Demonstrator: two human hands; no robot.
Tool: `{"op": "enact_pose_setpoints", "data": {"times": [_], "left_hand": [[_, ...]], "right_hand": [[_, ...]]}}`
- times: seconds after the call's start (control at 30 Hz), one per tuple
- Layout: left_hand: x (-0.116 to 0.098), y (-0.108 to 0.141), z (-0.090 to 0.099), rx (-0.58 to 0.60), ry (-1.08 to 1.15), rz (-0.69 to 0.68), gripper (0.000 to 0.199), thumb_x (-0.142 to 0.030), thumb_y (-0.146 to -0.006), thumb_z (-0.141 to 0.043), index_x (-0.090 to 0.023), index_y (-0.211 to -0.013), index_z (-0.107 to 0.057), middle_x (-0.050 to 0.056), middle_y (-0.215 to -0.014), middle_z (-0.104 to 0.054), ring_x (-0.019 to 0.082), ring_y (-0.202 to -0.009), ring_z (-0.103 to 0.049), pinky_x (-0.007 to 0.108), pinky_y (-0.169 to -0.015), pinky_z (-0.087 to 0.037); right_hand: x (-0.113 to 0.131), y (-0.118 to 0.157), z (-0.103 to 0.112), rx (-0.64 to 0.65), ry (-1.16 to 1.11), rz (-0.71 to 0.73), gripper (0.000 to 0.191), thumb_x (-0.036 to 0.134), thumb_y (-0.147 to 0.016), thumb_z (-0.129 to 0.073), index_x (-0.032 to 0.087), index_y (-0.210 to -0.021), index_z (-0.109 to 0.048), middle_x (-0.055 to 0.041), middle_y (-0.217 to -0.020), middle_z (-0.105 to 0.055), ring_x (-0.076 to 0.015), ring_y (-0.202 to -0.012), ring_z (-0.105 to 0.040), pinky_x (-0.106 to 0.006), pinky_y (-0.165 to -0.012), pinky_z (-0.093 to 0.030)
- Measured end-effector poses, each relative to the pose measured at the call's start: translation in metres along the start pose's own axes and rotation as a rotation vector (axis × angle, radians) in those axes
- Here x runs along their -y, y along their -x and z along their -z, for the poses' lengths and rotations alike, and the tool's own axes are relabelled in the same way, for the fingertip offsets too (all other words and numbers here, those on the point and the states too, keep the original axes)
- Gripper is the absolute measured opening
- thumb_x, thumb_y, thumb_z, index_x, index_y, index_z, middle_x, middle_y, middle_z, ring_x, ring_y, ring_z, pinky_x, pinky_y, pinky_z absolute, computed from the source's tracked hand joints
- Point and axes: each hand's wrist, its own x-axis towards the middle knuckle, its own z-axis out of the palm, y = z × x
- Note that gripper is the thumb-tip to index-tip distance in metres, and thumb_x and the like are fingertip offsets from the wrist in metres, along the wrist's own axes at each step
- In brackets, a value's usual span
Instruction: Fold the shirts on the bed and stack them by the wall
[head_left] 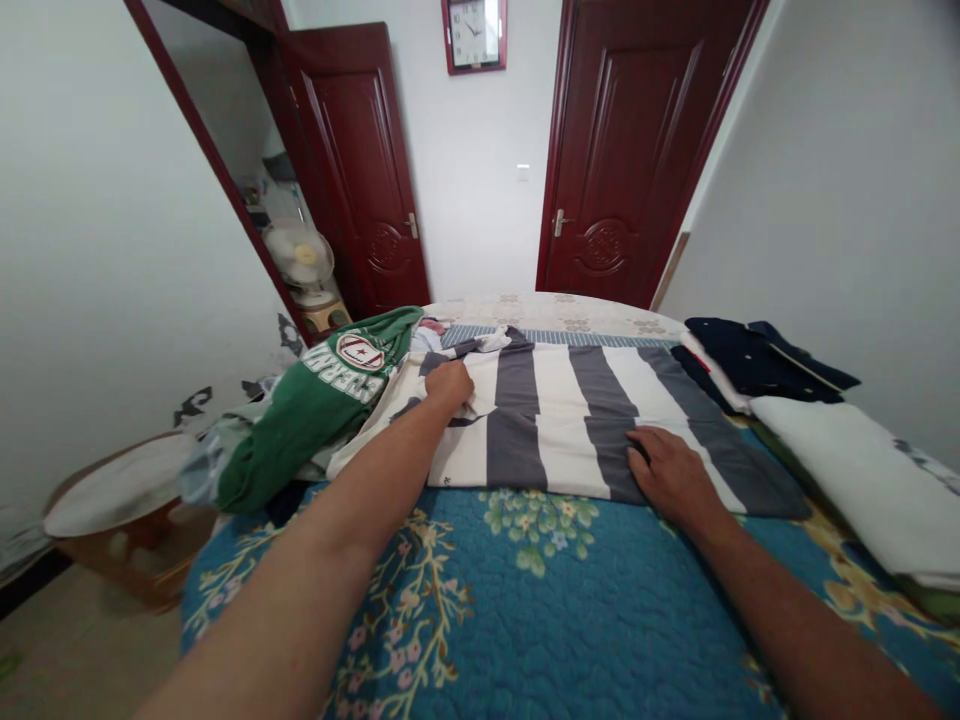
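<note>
A grey-and-white striped shirt (555, 390) lies folded lengthwise across the table, its bunched end to the left. My left hand (450, 386) is closed on gathered cloth of the shirt near that end; the fingertips are partly hidden. On the shirt's lower edge, further right, rests my right hand (670, 468), palm down with the fingers stretched out and the thumb apart. Just left of my left hand a green shirt (322, 400) with white lettering lies heaped on other clothes.
A blue quilted cover (570, 610) with flowers spreads over the table. Folded dark clothes (765, 360) and a folded white garment (855, 480) are stacked at the right. A stool (120, 490) stands at the left, and a fan (298, 255) is near the open door (352, 150).
</note>
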Motion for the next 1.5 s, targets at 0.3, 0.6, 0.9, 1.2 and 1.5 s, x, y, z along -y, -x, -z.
{"op": "enact_pose_setpoints", "data": {"times": [0.3,0.6,0.9,1.2,1.5], "left_hand": [[-0.025,-0.012,0.005,-0.106,0.063,-0.014,0.04,-0.031,-0.105,-0.046,-0.022,-0.126,-0.08,0.014,-0.128,-0.08,0.029,-0.119,-0.074,0.038,-0.099,-0.057],[0.013,0.045,0.005,-0.078,-0.04,-0.14,0.049,-0.021,-0.1,-0.058,-0.025,-0.148,-0.065,0.015,-0.147,-0.068,0.031,-0.134,-0.065,0.043,-0.115,-0.05],[0.095,0.095,0.043,-0.071,-0.285,0.064,0.038,-0.04,-0.104,-0.05,-0.022,-0.131,-0.07,0.019,-0.124,-0.077,0.034,-0.118,-0.073,0.044,-0.098,-0.057],[0.103,0.088,0.05,-0.022,-0.192,0.152,0.056,-0.056,-0.105,-0.042,-0.015,-0.117,-0.077,0.025,-0.123,-0.079,0.038,-0.116,-0.075,0.044,-0.096,-0.057],[0.138,0.132,0.075,0.044,-0.154,0.007,0.054,-0.036,-0.108,-0.044,-0.014,-0.156,-0.053,0.017,-0.142,-0.074,0.027,-0.13,-0.071,0.034,-0.11,-0.051]], "right_hand": [[-0.005,0.0,-0.005,-0.007,0.009,0.024,0.035,0.032,-0.105,-0.05,0.017,-0.124,-0.074,-0.0176,-0.135,-0.073,-0.0341,-0.121,-0.069,-0.051,-0.106,-0.056],[-0.004,0.001,-0.004,-0.018,-0.015,0.02,0.034,0.032,-0.103,-0.051,0.019,-0.124,-0.075,-0.0155,-0.133,-0.074,-0.033,-0.124,-0.068,-0.05,-0.107,-0.056],[-0.011,0.003,-0.009,-0.006,0.012,0.037,0.036,0.034,-0.105,-0.049,0.017,-0.124,-0.074,-0.0167,-0.135,-0.073,-0.0334,-0.127,-0.067,-0.05,-0.109,-0.054],[-0.016,0.004,-0.01,0.003,0.007,0.059,0.037,0.034,-0.105,-0.049,0.016,-0.126,-0.073,-0.0174,-0.134,-0.073,-0.0333,-0.126,-0.067,-0.051,-0.109,-0.055],[-0.019,0.004,-0.011,-0.001,0.002,0.066,0.041,0.038,-0.106,-0.046,0.015,-0.124,-0.074,-0.0186,-0.134,-0.073,-0.0338,-0.125,-0.068,-0.05,-0.109,-0.055]]}}
